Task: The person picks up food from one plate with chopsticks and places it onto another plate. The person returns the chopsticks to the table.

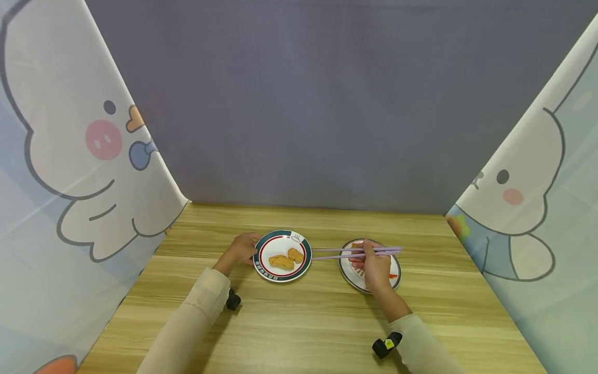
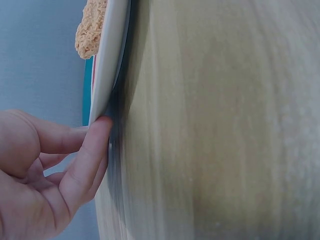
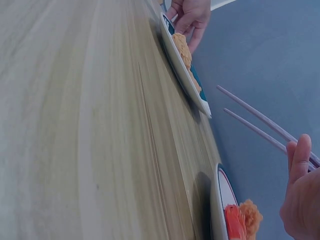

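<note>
My left hand [image 1: 244,248] pinches the left rim of a white plate [image 1: 275,244] with a green-and-red border; the left wrist view shows thumb and fingers on its edge. Two fried chicken pieces [image 1: 281,262] lie on this plate. My right hand [image 1: 377,270] holds a pair of light purple chopsticks [image 1: 329,250] above a second plate [image 1: 347,270]. Their tips point left, slightly apart with nothing between them, near the first plate's right edge. On the second plate are a red piece [image 3: 234,222] and a crumbed fried piece [image 3: 251,217]; my right hand hides part of it.
Both plates stand on a wood-grain table [image 1: 299,322]. A grey panel [image 1: 308,104] rises behind it, and cartoon-printed cloths [image 1: 60,223] flank the sides. Small black devices [image 1: 386,345] sit at my wrists.
</note>
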A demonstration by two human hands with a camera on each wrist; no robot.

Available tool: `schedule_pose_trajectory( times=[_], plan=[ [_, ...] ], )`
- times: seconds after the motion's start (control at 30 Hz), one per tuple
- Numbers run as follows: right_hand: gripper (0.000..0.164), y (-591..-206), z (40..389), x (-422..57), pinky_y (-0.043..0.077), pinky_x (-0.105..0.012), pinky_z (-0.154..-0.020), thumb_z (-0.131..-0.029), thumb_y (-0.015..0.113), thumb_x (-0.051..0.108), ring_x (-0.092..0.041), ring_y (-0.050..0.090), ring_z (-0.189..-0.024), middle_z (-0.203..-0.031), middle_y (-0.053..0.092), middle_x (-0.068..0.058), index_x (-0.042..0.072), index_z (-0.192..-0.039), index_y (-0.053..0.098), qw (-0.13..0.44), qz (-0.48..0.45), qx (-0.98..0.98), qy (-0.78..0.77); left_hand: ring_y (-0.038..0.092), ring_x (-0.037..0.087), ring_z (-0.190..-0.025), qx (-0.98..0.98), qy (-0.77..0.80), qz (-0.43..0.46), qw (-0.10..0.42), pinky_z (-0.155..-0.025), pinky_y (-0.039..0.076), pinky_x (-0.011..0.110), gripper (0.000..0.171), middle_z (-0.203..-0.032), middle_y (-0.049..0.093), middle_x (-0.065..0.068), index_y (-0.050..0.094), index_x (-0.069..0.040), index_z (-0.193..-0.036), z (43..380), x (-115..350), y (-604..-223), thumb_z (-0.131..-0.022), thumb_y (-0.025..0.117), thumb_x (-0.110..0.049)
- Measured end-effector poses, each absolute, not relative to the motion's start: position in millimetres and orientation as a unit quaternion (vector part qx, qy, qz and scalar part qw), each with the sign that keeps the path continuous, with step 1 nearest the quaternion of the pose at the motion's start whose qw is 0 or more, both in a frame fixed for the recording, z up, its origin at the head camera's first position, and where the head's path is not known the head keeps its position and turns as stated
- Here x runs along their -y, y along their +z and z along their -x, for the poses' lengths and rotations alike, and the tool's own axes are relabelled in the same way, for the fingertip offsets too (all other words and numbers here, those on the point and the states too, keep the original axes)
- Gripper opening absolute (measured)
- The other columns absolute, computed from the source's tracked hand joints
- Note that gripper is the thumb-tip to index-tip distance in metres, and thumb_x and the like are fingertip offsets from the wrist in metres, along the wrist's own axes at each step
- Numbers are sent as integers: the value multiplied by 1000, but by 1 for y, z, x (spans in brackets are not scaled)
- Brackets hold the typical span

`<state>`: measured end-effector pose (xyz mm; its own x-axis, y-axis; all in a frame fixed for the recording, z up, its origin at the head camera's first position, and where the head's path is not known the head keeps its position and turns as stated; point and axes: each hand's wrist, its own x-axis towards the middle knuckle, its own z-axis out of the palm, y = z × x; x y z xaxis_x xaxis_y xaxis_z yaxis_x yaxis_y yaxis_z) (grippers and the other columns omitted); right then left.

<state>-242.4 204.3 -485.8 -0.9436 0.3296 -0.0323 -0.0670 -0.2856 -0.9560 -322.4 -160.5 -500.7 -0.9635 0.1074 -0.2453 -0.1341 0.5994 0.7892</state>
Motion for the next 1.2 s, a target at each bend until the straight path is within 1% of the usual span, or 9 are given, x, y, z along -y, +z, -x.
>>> schedule_pose_trajectory(
  times=[0.13, 0.3, 0.4, 0.67, 0.77, 0.9, 0.97, 1.1, 1.2],
  plan=[
    [37, -486, 241, -211, 60, -25, -48, -108, 46, 18, -14, 71, -53, -68, 74, -4, -17, -114, 54, 126, 113, 586, 792, 69, 28, -86, -887, 443, 3, 132, -59, 65, 33, 53, -118, 61, 27, 59, 1, -137, 321, 160, -500, -86, 54, 13],
    [28, -486, 238, -221, 61, -24, -49, -107, 49, 21, -17, 72, -55, -71, 75, -8, -4, -102, 62, 131, 122, 579, 795, 68, 27, -84, -886, 445, 4, 133, -59, 65, 33, 52, -117, 61, 27, 59, 1, -137, 320, 160, -499, -86, 54, 12],
    [26, -487, 238, -226, 59, -23, -47, -107, 50, 21, -15, 70, -52, -72, 74, -11, 0, -97, 63, 134, 125, 576, 796, 68, 26, -84, -885, 446, 5, 134, -58, 65, 33, 53, -118, 61, 27, 59, 1, -137, 320, 161, -499, -86, 54, 12],
    [30, -486, 237, -239, 60, -27, -46, -107, 50, 16, -17, 71, -53, -72, 71, -8, -12, -105, 60, 153, 147, 574, 791, 69, 28, -85, -886, 444, 4, 133, -59, 65, 34, 53, -118, 62, 27, 59, 1, -137, 321, 161, -501, -86, 53, 13],
    [27, -485, 236, -245, 60, -27, -46, -106, 51, 15, -17, 70, -52, -70, 71, -6, -4, -95, 65, 157, 157, 571, 790, 69, 28, -86, -886, 445, 3, 132, -59, 65, 34, 53, -118, 62, 27, 59, 0, -138, 321, 161, -500, -86, 54, 12],
    [31, -486, 235, -252, 58, -26, -44, -106, 51, 16, -15, 70, -52, -68, 71, -3, 10, -82, 69, 163, 165, 570, 789, 68, 27, -86, -884, 449, 4, 131, -59, 65, 34, 54, -118, 63, 27, 60, 0, -137, 320, 161, -499, -85, 54, 13],
    [32, -486, 234, -256, 58, -25, -44, -106, 51, 17, -15, 70, -52, -69, 72, -3, 11, -82, 69, 165, 167, 571, 787, 68, 27, -86, -883, 451, 4, 130, -59, 65, 34, 54, -117, 63, 27, 60, 0, -137, 320, 161, -499, -85, 53, 13],
    [28, -484, 232, -263, 60, -27, -46, -106, 52, 19, -16, 71, -53, -70, 73, -6, 5, -88, 68, 161, 177, 567, 788, 69, 28, -87, -882, 452, 4, 133, -60, 66, 34, 53, -118, 62, 27, 59, 1, -138, 320, 161, -499, -86, 54, 12],
    [28, -484, 231, -268, 61, -28, -47, -105, 53, 19, -16, 71, -54, -70, 73, -6, 5, -87, 69, 159, 188, 564, 788, 69, 29, -89, -882, 451, 6, 138, -61, 66, 34, 53, -120, 62, 28, 59, 0, -139, 321, 161, -498, -87, 54, 11]
  ],
)
